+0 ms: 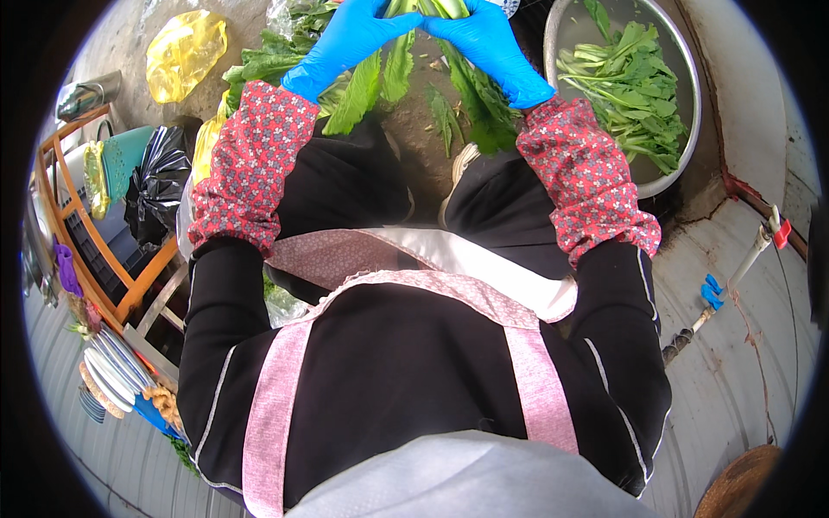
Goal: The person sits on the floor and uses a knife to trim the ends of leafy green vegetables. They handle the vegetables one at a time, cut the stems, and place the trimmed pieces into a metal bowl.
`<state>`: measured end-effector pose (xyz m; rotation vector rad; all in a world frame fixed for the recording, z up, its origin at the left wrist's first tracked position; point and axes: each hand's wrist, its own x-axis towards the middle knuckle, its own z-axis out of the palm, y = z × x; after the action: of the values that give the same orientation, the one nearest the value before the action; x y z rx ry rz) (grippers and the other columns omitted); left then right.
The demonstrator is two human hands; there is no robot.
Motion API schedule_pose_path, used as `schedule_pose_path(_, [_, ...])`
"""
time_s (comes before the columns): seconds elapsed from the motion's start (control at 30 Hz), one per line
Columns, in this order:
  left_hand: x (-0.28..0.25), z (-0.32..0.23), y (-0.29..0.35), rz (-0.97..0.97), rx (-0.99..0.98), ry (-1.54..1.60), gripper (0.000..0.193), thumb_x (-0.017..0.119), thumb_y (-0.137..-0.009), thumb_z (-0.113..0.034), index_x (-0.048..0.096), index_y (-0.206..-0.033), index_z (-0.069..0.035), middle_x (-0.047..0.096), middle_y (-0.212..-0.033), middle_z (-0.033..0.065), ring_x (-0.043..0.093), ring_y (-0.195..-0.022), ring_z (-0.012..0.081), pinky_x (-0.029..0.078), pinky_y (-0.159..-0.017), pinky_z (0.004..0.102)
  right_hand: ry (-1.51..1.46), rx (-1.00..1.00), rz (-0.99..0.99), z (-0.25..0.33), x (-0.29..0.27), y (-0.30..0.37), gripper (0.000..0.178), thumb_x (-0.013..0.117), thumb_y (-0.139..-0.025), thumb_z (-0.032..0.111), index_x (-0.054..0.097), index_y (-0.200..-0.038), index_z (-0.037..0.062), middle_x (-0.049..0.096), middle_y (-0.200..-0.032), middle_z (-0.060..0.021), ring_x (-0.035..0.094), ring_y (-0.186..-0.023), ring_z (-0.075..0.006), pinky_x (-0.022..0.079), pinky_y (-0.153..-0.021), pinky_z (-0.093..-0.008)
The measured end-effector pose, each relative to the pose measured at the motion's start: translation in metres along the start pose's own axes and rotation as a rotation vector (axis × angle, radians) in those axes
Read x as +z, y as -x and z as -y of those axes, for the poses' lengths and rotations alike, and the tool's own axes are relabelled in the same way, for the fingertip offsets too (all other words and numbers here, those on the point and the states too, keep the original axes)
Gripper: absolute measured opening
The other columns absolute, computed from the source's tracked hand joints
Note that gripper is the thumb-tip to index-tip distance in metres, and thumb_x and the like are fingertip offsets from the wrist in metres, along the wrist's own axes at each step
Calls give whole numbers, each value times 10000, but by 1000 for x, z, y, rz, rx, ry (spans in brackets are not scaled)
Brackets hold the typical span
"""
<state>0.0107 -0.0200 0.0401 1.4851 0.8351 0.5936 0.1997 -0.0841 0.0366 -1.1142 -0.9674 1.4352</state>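
In blue gloves, my left hand and my right hand meet at the top edge of the view. Both are closed around the pale stalks of a bunch of leafy greens, whose leaves hang down between my arms. Some fingertips are cut off by the frame edge. A loose green leaf shows below the bunch, over the floor. Beyond my left forearm lies a pile of more greens. Right of my right hand stands a round metal basin with water and greens in it.
A crumpled yellow plastic bag lies on the floor at the upper left. At far left are an orange frame, a black plastic bag and stacked plates. A pipe with a red-handled tap stands at the right.
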Motion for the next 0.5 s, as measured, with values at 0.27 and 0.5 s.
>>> schedule_pose_path(0.27, [3, -1, 3, 20, 50, 158, 389, 677, -967, -105, 593, -1326, 17, 651, -1237, 41, 596, -1124, 131, 490, -996, 304, 226, 8, -67, 11, 5, 2, 344, 724, -862, 23, 703, -1203, -20, 705, -956, -4, 611, -808, -59, 510, -679, -230])
schedule_pose_path(0.5, [-2, 15, -4, 10, 103, 114, 404, 612, -984, -99, 585, -1365, 32, 626, -1294, 52, 564, -1200, 155, 449, -1061, 319, 366, 119, -138, 25, 13, 7, 302, 707, -854, 31, 726, -1155, 37, 675, -787, 3, 599, -623, -65, 498, -552, -242])
